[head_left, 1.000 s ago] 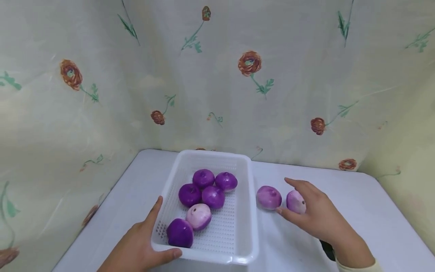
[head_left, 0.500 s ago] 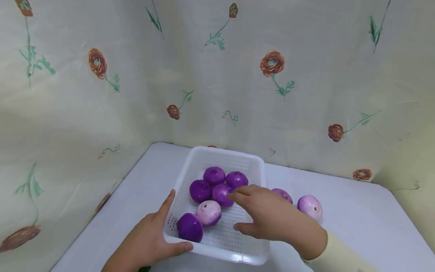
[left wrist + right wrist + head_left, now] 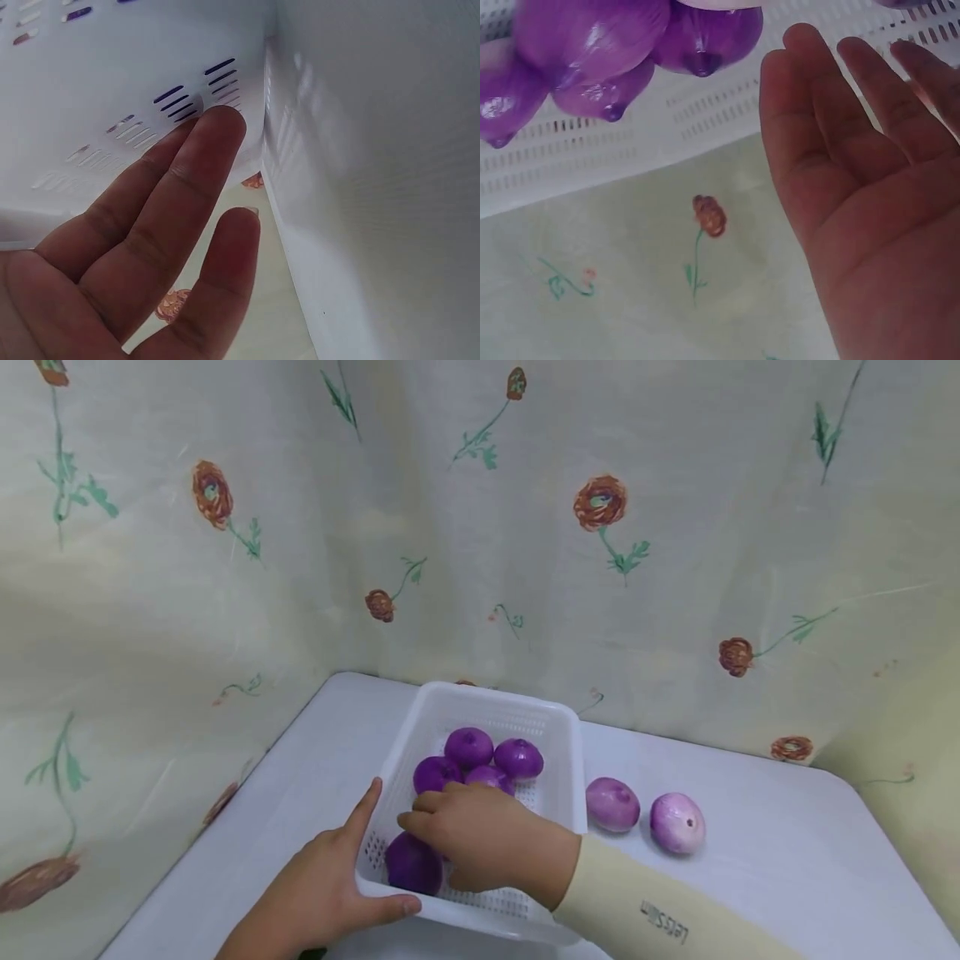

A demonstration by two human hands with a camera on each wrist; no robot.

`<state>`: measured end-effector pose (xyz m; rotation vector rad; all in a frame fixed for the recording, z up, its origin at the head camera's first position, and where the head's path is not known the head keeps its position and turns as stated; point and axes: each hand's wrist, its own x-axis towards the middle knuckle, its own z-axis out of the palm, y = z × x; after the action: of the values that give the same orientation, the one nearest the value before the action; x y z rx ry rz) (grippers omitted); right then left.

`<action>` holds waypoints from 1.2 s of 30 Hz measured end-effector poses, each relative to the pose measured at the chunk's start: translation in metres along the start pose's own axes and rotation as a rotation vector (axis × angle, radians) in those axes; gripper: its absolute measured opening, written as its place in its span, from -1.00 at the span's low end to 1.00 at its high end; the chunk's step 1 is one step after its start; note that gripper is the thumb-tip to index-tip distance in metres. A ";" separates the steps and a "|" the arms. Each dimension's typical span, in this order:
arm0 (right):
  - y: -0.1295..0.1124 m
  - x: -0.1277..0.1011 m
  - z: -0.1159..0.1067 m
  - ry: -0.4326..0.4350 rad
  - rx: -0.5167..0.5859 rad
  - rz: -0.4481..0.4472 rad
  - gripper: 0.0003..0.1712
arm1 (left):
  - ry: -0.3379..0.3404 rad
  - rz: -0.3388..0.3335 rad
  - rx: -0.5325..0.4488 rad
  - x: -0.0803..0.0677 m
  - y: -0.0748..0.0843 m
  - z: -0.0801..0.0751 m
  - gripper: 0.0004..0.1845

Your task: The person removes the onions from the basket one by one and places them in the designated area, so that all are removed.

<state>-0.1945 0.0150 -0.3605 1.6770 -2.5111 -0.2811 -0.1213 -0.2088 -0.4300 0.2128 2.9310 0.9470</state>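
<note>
A white plastic basket bears several purple onions. At its near left corner my left hand rests against it, thumb along the front rim and index finger spread up the left side. The left wrist view has the other fingers nearly straight against the slotted outer wall. My right hand reaches down inside the basket, palm downward, beside a dark purple onion. It hides the pale onion in the head view; the right wrist view catches that onion's edge beside extended fingers.
Two pinkish onions, one nearer the basket and one farther right, lie on the white table. A flowered curtain hangs along the back and left side.
My right hand has moved left from beside the two loose onions, over the right rim and down into the basket. The left hand stays at the corner. The head view has shifted.
</note>
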 end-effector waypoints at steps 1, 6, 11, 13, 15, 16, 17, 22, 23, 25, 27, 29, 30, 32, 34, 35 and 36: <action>-0.002 0.003 0.002 -0.001 -0.008 0.004 -0.16 | -0.007 -0.002 0.000 0.000 0.000 0.000 0.54; -0.012 0.012 0.013 -0.009 -0.067 -0.002 -0.31 | -0.011 0.008 0.012 0.001 0.000 0.000 0.52; -0.018 0.014 0.019 -0.004 -0.094 -0.006 -0.37 | 0.008 0.027 0.016 0.001 -0.002 0.004 0.52; -0.019 0.015 0.020 0.004 -0.102 0.001 -0.38 | 0.011 0.035 0.016 0.002 -0.002 0.004 0.51; -0.019 0.015 0.020 0.008 -0.106 0.003 -0.38 | 0.010 0.039 0.014 0.002 -0.001 0.003 0.51; -0.019 0.015 0.020 0.009 -0.107 0.002 -0.38 | 0.010 0.039 0.014 0.002 -0.001 0.002 0.51; -0.018 0.015 0.020 0.008 -0.107 0.003 -0.39 | 0.011 0.036 0.015 0.002 -0.001 0.002 0.52; -0.018 0.014 0.021 -0.010 -0.094 0.024 -0.36 | 0.022 0.042 0.008 0.002 -0.002 0.003 0.52; -0.018 0.013 0.021 -0.014 -0.089 0.029 -0.36 | 0.022 0.041 0.006 0.002 -0.002 0.003 0.52; -0.017 0.012 0.021 -0.021 -0.082 0.035 -0.34 | 0.017 0.036 -0.002 0.002 -0.001 0.003 0.52; -0.016 0.011 0.019 -0.031 -0.073 0.040 -0.34 | 0.010 0.029 -0.008 0.002 -0.001 0.003 0.52; -0.015 0.010 0.017 -0.036 -0.053 0.048 -0.34 | 0.007 0.026 -0.016 0.002 -0.001 0.002 0.52; -0.013 0.009 0.016 -0.034 -0.044 0.053 -0.34 | 0.005 0.026 -0.019 0.002 0.000 0.002 0.52; -0.010 0.006 0.012 -0.026 -0.015 0.070 -0.33 | 0.009 0.034 -0.022 0.002 0.000 0.003 0.52; -0.006 0.003 0.009 -0.009 0.019 0.088 -0.33 | 0.012 0.036 -0.017 0.002 0.000 0.003 0.52; -0.003 0.002 0.007 -0.002 0.033 0.097 -0.32 | 0.011 0.033 -0.016 0.002 0.000 0.003 0.52; 0.000 0.000 0.005 0.006 0.048 0.107 -0.30 | 0.010 0.031 -0.015 0.002 0.000 0.003 0.52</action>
<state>-0.1953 0.0156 -0.3657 1.5501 -2.6128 -0.2070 -0.1233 -0.2070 -0.4325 0.2542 2.9364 0.9768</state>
